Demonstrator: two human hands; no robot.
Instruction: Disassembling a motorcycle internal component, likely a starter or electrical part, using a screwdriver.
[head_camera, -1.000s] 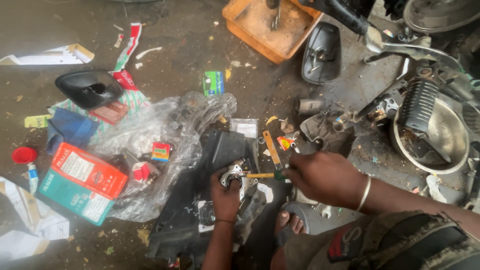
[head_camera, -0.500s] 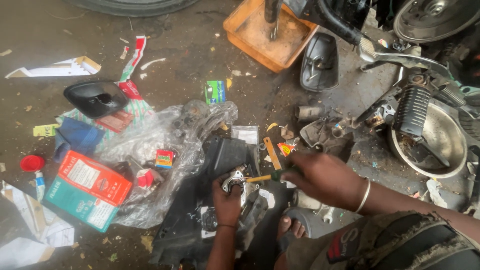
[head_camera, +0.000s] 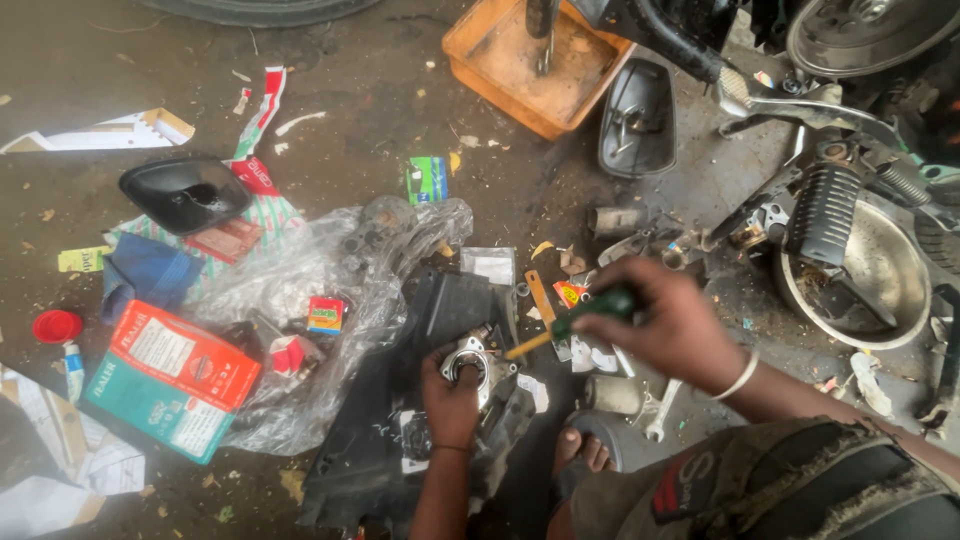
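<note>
My left hand (head_camera: 450, 400) grips a small grey metal engine part (head_camera: 480, 363) with a round opening, held over a black plastic cover (head_camera: 440, 310) on the floor. My right hand (head_camera: 672, 322) is closed around the green handle of a screwdriver (head_camera: 570, 322). The screwdriver's yellowish shaft slants down to the left and its tip touches the metal part. A white bangle sits on my right wrist. My bare toes (head_camera: 585, 455) show just below the two hands.
A crumpled clear plastic bag (head_camera: 320, 290), a red and teal box (head_camera: 170, 375), a black mirror housing (head_camera: 185, 192) and paper scraps lie left. An orange tray (head_camera: 500, 85) and a second mirror (head_camera: 638, 120) sit at the top. A metal bowl (head_camera: 895, 270) and motorcycle parts crowd the right.
My right hand has lifted and shifted right, raising the screwdriver handle so the shaft now slants down to the part. The left hand stays on the metal part.
</note>
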